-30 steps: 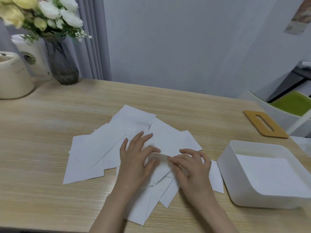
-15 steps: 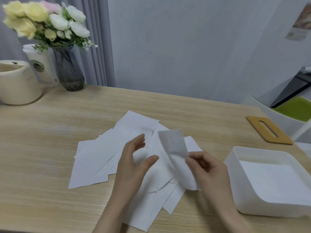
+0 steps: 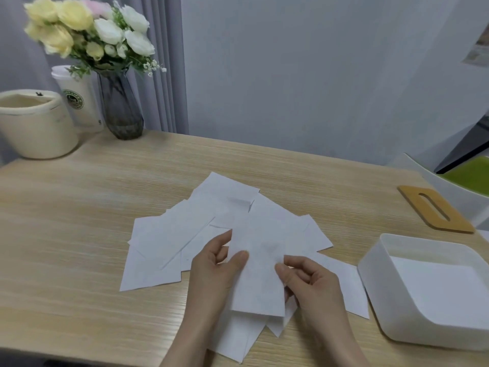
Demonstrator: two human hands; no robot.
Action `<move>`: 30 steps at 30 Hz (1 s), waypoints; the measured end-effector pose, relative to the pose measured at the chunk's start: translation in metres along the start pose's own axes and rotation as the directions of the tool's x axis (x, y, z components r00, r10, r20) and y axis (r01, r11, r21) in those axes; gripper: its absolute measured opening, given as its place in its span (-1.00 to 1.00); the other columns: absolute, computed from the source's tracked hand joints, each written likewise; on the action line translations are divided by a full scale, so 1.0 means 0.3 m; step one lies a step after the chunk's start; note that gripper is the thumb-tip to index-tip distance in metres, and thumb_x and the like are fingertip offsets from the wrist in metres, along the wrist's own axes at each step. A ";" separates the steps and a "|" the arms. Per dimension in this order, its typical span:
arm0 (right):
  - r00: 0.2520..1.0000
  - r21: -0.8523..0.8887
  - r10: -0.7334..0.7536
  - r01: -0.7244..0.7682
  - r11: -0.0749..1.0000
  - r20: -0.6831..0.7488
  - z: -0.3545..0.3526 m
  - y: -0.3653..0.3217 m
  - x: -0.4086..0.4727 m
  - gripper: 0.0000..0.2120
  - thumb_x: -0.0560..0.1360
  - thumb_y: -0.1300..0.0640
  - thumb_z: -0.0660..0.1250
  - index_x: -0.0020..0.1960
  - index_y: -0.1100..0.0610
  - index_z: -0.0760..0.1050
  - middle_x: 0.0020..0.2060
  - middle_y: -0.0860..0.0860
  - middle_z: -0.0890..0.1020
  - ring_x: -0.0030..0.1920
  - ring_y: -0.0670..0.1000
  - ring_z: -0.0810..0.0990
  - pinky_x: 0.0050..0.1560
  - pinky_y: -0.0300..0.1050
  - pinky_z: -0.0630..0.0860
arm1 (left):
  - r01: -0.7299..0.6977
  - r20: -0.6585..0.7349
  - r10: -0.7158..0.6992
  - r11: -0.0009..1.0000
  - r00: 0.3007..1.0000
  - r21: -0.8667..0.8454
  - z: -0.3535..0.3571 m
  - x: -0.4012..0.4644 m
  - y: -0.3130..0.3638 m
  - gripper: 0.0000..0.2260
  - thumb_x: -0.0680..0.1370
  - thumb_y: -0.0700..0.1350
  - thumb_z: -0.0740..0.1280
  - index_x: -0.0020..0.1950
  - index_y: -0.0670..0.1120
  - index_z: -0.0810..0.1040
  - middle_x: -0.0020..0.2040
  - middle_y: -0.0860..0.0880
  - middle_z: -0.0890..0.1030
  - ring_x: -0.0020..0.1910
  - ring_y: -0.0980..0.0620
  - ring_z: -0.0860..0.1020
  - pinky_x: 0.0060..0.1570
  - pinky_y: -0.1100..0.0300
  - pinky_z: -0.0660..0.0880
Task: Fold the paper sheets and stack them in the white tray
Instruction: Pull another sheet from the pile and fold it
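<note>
Wooden counter (image 3: 79, 234) carried scattered paper sheets (image 3: 172, 242). Left hand (image 3: 211, 268) and right hand (image 3: 309, 282) each pinched side edge of one sheet (image 3: 258, 282), lifted over pile. Thin, limp, creased easily; best held at edges. White tray (image 3: 375, 282) waited right.

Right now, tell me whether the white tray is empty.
Not empty: the white tray holds paper lying flat on its bottom. How many sheets, cannot tell.

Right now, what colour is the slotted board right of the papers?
Light wood brown slotted board, head view.
</note>
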State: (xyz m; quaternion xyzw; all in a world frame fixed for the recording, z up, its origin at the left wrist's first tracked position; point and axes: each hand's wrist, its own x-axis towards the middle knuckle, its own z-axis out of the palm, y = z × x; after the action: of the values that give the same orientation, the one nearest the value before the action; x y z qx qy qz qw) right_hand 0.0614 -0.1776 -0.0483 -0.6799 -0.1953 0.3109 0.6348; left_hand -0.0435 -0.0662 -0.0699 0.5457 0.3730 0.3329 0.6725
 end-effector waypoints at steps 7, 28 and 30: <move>1.000 -0.022 -0.013 0.012 1.000 -0.023 0.026 0.023 -0.003 -1.00 0.46 0.30 0.40 -0.13 0.24 0.59 -0.43 0.03 0.66 -0.45 -0.13 0.56 -0.42 -0.37 0.42 | 0.113 0.051 -0.112 0.994 0.992 -0.011 -0.032 0.004 -0.023 -0.69 0.47 -0.15 0.50 0.19 -0.03 0.58 -0.14 -0.05 0.73 -0.11 -0.05 0.70 0.00 -0.05 0.59; 0.982 -0.438 -0.112 0.036 0.898 -0.149 -0.089 0.068 0.102 -0.74 0.47 0.11 0.41 0.13 -0.09 0.50 -0.05 -0.17 0.60 -0.25 -0.13 0.47 -0.13 -0.22 0.41 | -0.024 -0.215 0.024 1.000 0.976 0.005 -0.101 0.060 -0.081 -0.88 0.58 -0.21 0.34 -0.07 -0.05 0.64 -0.16 -0.09 0.71 -0.04 -0.25 0.64 0.06 -0.24 0.53; 0.994 -0.457 -0.041 -0.011 0.890 -0.103 -0.093 0.072 0.118 -0.67 0.46 0.09 0.42 0.19 -0.08 0.47 -0.07 -0.14 0.60 -0.19 -0.08 0.51 -0.07 -0.16 0.47 | -0.032 -0.214 0.033 0.999 0.976 0.008 -0.098 0.059 -0.084 -0.88 0.58 -0.21 0.34 -0.06 -0.04 0.64 -0.14 -0.12 0.70 -0.04 -0.24 0.64 0.07 -0.24 0.52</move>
State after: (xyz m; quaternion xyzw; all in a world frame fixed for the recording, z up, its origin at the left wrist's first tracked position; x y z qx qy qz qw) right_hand 0.1032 -0.1774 -0.0758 -0.8245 -0.2329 0.2135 0.4695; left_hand -0.0590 -0.0416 -0.1007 0.5143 0.4349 0.3999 0.6217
